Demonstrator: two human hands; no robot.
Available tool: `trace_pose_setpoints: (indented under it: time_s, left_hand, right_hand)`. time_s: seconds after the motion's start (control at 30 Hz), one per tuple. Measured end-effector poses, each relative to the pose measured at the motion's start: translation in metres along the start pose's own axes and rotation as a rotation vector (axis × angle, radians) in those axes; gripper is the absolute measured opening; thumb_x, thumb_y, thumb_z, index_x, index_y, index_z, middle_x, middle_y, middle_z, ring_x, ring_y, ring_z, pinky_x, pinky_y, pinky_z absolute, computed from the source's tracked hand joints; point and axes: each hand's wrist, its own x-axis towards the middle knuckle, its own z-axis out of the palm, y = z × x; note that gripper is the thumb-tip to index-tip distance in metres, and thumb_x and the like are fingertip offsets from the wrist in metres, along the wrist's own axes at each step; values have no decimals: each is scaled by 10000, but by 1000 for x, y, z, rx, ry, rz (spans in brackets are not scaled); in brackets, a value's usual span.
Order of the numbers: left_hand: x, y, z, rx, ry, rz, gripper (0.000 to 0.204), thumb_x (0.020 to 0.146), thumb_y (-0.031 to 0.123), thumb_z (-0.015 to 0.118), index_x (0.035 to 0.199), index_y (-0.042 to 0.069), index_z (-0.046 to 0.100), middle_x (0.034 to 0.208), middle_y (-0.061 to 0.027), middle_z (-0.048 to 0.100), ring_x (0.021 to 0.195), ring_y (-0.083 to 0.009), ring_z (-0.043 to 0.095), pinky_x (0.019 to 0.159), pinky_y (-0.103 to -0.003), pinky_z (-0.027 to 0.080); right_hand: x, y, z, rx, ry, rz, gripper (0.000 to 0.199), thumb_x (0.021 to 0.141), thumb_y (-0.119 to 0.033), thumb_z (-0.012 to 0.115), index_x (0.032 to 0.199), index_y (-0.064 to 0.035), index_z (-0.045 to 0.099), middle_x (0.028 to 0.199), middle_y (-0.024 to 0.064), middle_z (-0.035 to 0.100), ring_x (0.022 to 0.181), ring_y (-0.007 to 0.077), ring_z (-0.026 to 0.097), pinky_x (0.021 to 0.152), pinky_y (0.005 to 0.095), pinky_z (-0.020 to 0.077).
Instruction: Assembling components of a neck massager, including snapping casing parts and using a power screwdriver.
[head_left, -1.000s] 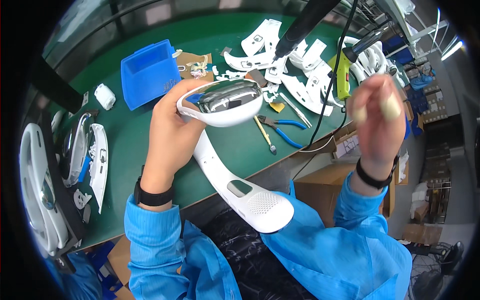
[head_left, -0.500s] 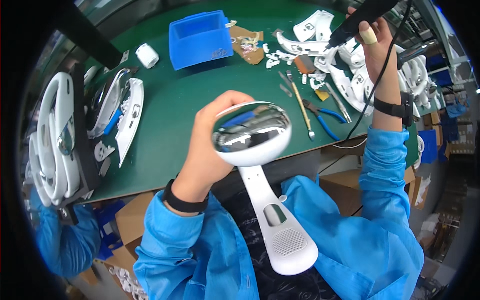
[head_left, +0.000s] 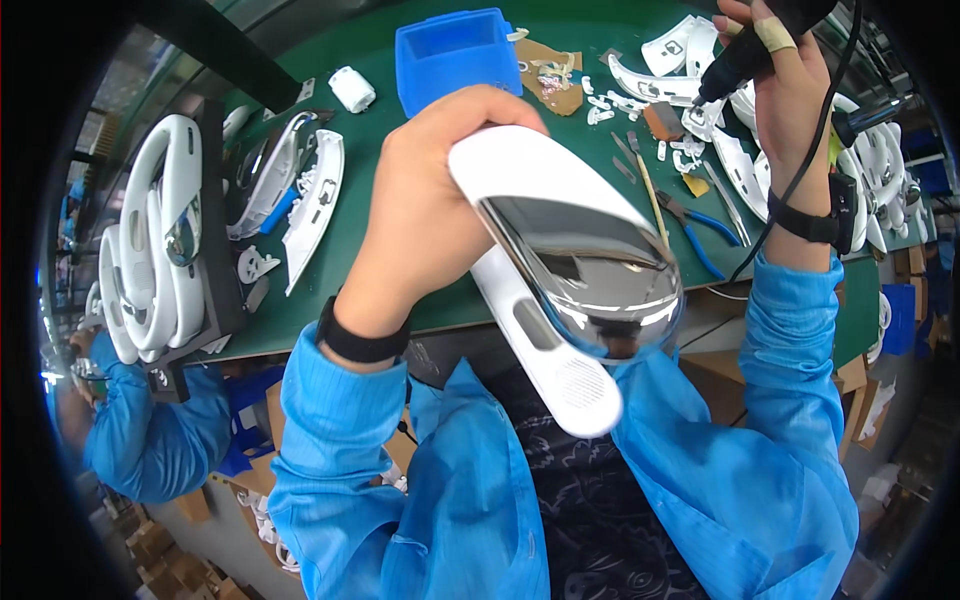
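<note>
Left hand point(head_left: 425, 205) lifts the white headset part point(head_left: 560, 270) closer, centre frame, fingers clamped round it.
Right hand point(head_left: 785, 85) has reached upper right, fingers wrapped on a black corded driver point(head_left: 750, 45).

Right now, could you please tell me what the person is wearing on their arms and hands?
Both arms are in bright blue long sleeves. Each wrist carries a black band. The left hand is bare; the right hand has a tan plaster wrapped round one finger.

White plastic housing point(head_left: 530, 300) smooth, glossy; chrome mirror panel point(head_left: 590, 270); matt green bench mat point(head_left: 400, 200).
</note>
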Motion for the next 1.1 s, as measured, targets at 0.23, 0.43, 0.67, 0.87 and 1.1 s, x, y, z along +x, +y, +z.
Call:
trace_pose_setpoints:
  time_s: [0.23,0.43,0.67,0.87,1.1]
  left_hand:
    - [-3,-32,37,-260,320,42,217,675,59,783,882,42,718,889,-76,713,827,-241,656,754,-323,521]
    - [-6,-36,57,-103,508,200,192,771,28,751,953,12,691,930,-85,695,827,-194,652,740,-292,527]
    - [-21,-38,64,-303,722,-122,249,828,32,741,1053,40,636,1010,-46,670,898,-150,633,802,-279,526]
    - [-19,-43,79,-702,603,-231,260,904,58,735,1108,45,574,1055,-62,662,918,-120,608,800,-265,497]
    - [-19,-47,61,-418,479,-315,220,850,105,820,986,-3,685,866,-7,684,768,-82,629,677,-240,495]
  right_hand:
    - [-10,-7,9,22,27,55,396,994,-178,622,1318,32,539,981,96,671,865,162,665,818,273,521]
    - [14,19,-36,-8,-120,139,466,1045,-229,555,1411,51,487,1233,199,664,1055,211,657,1034,359,477]
    - [11,16,-24,39,-124,152,457,1017,-245,608,1370,36,533,1197,201,682,1062,233,673,1004,342,492]
    - [8,9,-23,17,-126,154,466,1016,-230,608,1385,38,510,1218,206,671,1069,244,672,997,348,498]
    - [-2,-8,-20,103,-119,109,344,1023,-170,582,1324,-19,510,1149,210,671,998,277,693,946,385,529]
